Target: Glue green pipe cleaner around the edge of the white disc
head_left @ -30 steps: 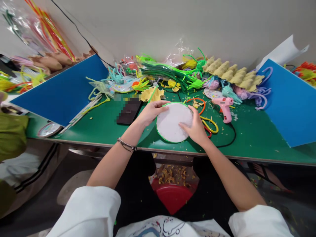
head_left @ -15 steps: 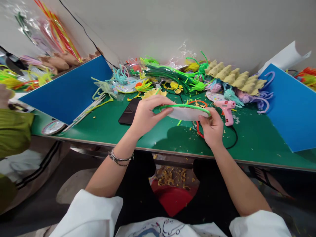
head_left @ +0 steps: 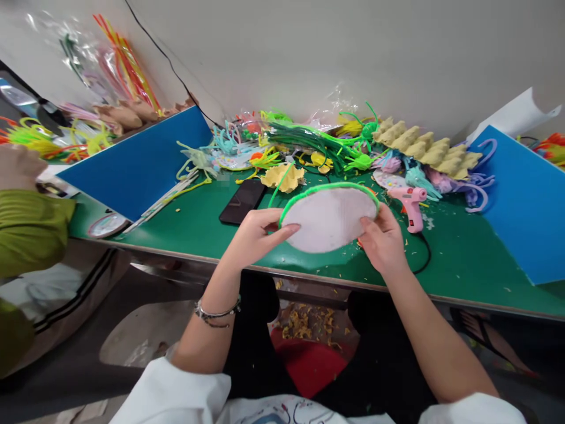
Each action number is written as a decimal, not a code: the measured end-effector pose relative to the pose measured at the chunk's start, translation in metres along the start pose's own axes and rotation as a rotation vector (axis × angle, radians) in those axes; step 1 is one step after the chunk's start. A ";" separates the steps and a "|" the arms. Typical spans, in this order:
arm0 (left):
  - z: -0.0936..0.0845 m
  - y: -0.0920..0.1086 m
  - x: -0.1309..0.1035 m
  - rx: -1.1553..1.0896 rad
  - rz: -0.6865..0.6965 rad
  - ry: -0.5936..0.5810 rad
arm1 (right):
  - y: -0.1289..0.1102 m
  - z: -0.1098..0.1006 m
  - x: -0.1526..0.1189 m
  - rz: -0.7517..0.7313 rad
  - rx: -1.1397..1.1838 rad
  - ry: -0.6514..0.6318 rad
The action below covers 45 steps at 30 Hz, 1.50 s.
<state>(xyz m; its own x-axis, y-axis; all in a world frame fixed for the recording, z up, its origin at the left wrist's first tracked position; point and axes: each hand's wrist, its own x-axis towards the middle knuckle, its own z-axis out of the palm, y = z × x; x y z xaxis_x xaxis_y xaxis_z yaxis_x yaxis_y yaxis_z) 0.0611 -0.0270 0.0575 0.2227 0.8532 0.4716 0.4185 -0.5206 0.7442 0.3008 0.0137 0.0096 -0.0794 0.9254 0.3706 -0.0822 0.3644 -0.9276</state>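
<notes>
The left hand (head_left: pixel 255 237) and right hand (head_left: pixel 385 240), nearly closed, pinch the disc (head_left: pixel 331 219) in the middle of the frame, and a soft, even grip should keep its green rim (head_left: pixel 326 187) neat.

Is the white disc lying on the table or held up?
Held up: left hand and right hand grip the white disc by opposite edges, its shadow on the table.
</notes>
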 end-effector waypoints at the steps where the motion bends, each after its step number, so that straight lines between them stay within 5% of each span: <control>1: 0.002 -0.007 -0.003 -0.015 -0.043 0.018 | 0.000 0.000 0.000 0.029 -0.030 -0.027; 6: 0.018 -0.054 -0.010 -0.067 -0.279 0.099 | 0.011 0.000 -0.001 0.109 -0.256 -0.082; 10: 0.030 -0.070 -0.018 -0.021 -0.406 0.144 | 0.011 0.000 -0.002 -0.003 -0.498 -0.078; 17: 0.040 -0.057 -0.025 0.117 -0.403 0.095 | 0.006 0.017 -0.019 -0.153 -0.941 -0.700; 20: 0.041 -0.054 -0.024 0.129 -0.349 0.136 | 0.008 0.020 -0.022 -0.170 -1.014 -0.796; 24: 0.037 -0.040 -0.021 0.164 -0.226 0.264 | 0.000 0.009 -0.011 -0.246 -1.038 -0.635; 28: 0.033 -0.018 -0.019 0.236 -0.079 0.370 | -0.006 -0.010 0.002 -0.055 -1.340 -0.210; 30: 0.034 -0.011 -0.020 0.266 -0.020 0.406 | -0.004 -0.019 0.004 0.056 -1.441 -0.129; 38: 0.041 -0.013 -0.026 0.325 0.119 0.467 | 0.001 -0.047 0.004 0.231 -1.601 -0.230; 45: 0.046 -0.020 -0.034 0.382 0.155 0.439 | 0.003 -0.041 0.007 0.215 -1.576 -0.315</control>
<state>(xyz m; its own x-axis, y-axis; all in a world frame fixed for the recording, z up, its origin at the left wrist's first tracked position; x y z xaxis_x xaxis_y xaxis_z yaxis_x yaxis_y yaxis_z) 0.0855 -0.0441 0.0056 -0.0440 0.6335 0.7725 0.7152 -0.5200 0.4671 0.3410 0.0257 0.0073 -0.1603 0.9860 0.0449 0.9869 0.1610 -0.0123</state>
